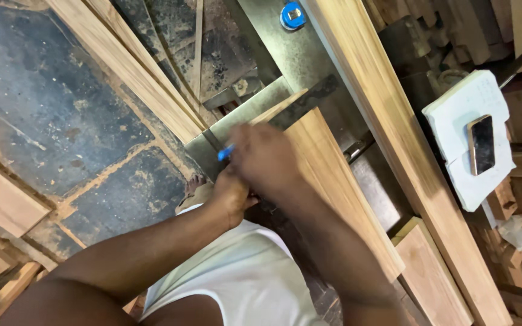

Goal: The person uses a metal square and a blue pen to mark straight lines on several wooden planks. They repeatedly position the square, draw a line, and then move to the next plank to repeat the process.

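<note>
The person stands at a metal machine table [285, 57], both hands brought together over the near end of a wooden board [333, 181] lying on it. The right hand [267, 160] is closed around a blue pen or marker [225, 153] — only its tip shows past the fingers — and the tip sits close to the board's end, beside a dark metal square [306, 99] laid across the wood, apparently as a guide for a straight line. The left hand [231, 196] presses in beneath the right, seemingly steadying it; its grip is hidden and cannot be told. The hands are slightly blurred.

A long plank [406, 151] runs alongside the board. Further right, a phone [482, 143] rests on a white block [466, 102], well apart from the work. A blue round knob [292, 14] sits at the table's far end.
</note>
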